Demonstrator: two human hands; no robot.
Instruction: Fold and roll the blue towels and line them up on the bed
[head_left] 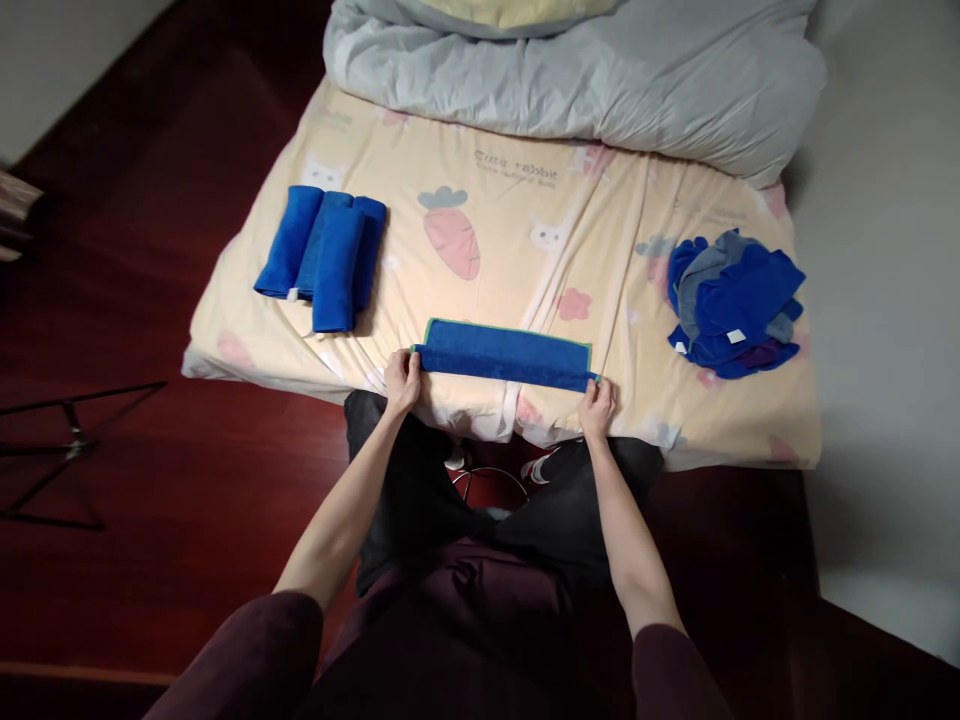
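Note:
A blue towel (506,352) with green edging lies at the front of the bed, its near part folded over into a long narrow strip. My left hand (403,380) pinches the strip's left corner, and my right hand (598,405) pinches its right corner. Several rolled or folded blue towels (335,270) sit together on the left, one resting on top of the others. Over on the right is a crumpled heap of blue and grey cloths (739,300) with small white labels showing.
A cream bed sheet (510,240) with carrot and rabbit prints covers the mattress. At the back lies a bunched grey quilt (585,85). A black metal stand (75,450) is on the dark red floor (225,500) at left. The wall (892,300) borders the bed's right side.

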